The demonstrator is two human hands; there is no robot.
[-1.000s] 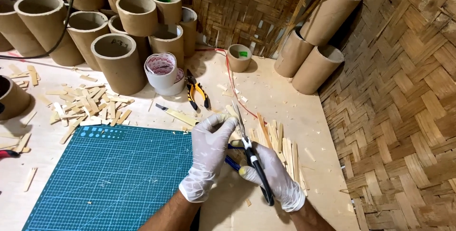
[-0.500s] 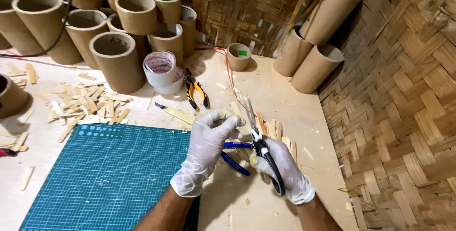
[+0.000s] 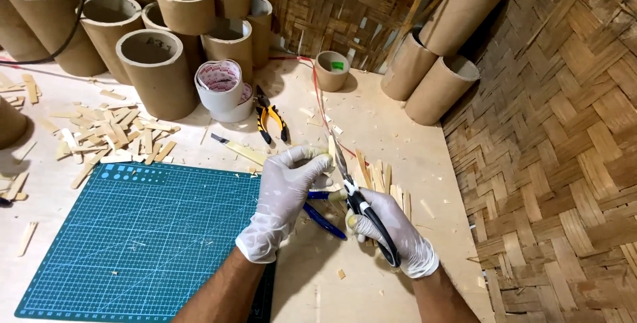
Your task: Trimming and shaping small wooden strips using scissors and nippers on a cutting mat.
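Both hands in thin white gloves. Left hand [image 3: 284, 197] pinches small flat wood stick [image 3: 331, 147] over desk [image 3: 371, 117]. Right hand [image 3: 388, 230] grips black-handled scissors [image 3: 358, 197], shiny blades against stick. Green grid mat [image 3: 133, 230] just left. Two tape rolls [image 3: 219, 84], one yellow pliers [image 3: 271, 120], many round cardboard tubes [image 3: 156, 64] behind.

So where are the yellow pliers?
The yellow-handled pliers lie on the table just right of the tape rolls, above the cutting mat.
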